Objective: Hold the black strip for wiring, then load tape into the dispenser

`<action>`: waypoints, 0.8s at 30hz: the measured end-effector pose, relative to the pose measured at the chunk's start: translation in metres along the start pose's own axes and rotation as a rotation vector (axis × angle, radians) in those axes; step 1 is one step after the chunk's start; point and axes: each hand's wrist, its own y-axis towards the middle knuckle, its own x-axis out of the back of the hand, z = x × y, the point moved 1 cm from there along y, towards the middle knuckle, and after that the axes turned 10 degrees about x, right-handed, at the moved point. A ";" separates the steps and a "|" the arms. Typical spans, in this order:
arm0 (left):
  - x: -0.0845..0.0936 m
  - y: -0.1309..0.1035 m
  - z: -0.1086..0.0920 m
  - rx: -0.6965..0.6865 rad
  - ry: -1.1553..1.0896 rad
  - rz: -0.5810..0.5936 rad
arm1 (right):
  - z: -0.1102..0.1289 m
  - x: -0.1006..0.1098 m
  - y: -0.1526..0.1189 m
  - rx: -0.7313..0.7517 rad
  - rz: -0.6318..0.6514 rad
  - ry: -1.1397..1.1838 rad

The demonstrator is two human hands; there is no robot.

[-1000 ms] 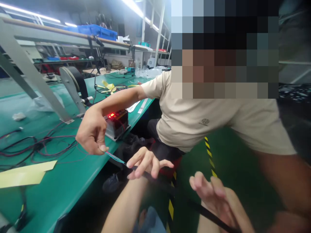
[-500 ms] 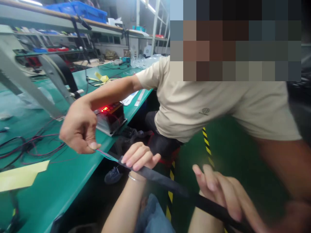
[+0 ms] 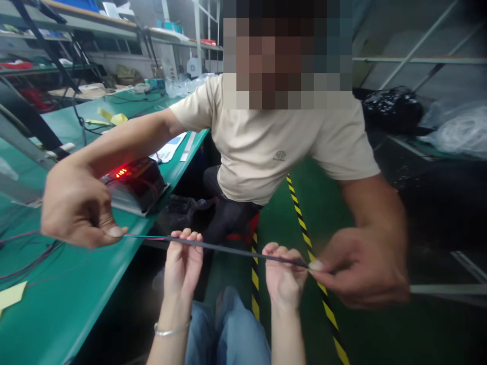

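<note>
A long thin black sleeve point(image 3: 228, 249) is stretched nearly level across the middle, with pink and teal wires point(image 3: 146, 236) coming out of its left end. My left hand point(image 3: 183, 263), palm up, has its fingers curled at the sleeve near that end. Farther right, my right hand point(image 3: 284, 276) has curled fingers at the sleeve near its right end. Another person's hand point(image 3: 81, 208) pinches the wires at the left. That person's other hand point(image 3: 361, 268) pinches the sleeve's right tip, just beyond my right hand.
The green table point(image 3: 102, 276) on the left bears a device with a red lit display point(image 3: 122, 173), loose cables and yellow paper point(image 3: 13, 295). A person in a beige shirt point(image 3: 258, 147) faces me. Yellow-black tape point(image 3: 300, 218) marks the floor.
The view has shifted right. Both my hands have turned palm up, and my right hand has come in to the sleeve. The sleeve now looks narrower and more level, its right tip in the person's fingers.
</note>
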 end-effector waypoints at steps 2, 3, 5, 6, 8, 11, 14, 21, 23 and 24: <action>0.009 -0.014 0.002 -0.057 0.049 -0.219 | 0.008 -0.003 -0.022 0.028 -0.140 0.056; 0.012 -0.022 0.003 -0.106 0.092 -0.299 | 0.012 -0.004 -0.032 0.017 -0.219 0.072; 0.015 -0.040 0.002 -0.186 0.186 -0.377 | 0.021 -0.005 -0.053 -0.065 -0.335 0.070; 0.015 -0.049 0.001 -0.203 0.229 -0.389 | 0.026 -0.005 -0.062 -0.121 -0.366 0.060; 0.012 -0.068 -0.005 -0.200 0.311 -0.407 | 0.037 -0.006 -0.079 -0.229 -0.392 0.054; 0.006 -0.093 -0.019 -0.144 0.376 -0.427 | 0.057 -0.009 -0.098 -0.335 -0.408 0.069; -0.004 -0.114 -0.033 -0.109 0.368 -0.423 | 0.081 -0.014 -0.109 -0.381 -0.413 0.071; -0.035 -0.138 -0.058 -0.034 0.311 -0.353 | 0.134 -0.025 -0.111 -0.435 -0.410 0.096; -0.039 -0.138 -0.061 -0.003 0.295 -0.311 | 0.142 -0.027 -0.111 -0.396 -0.389 0.093; -0.039 -0.137 -0.061 0.020 0.287 -0.290 | 0.144 -0.027 -0.111 -0.380 -0.384 0.089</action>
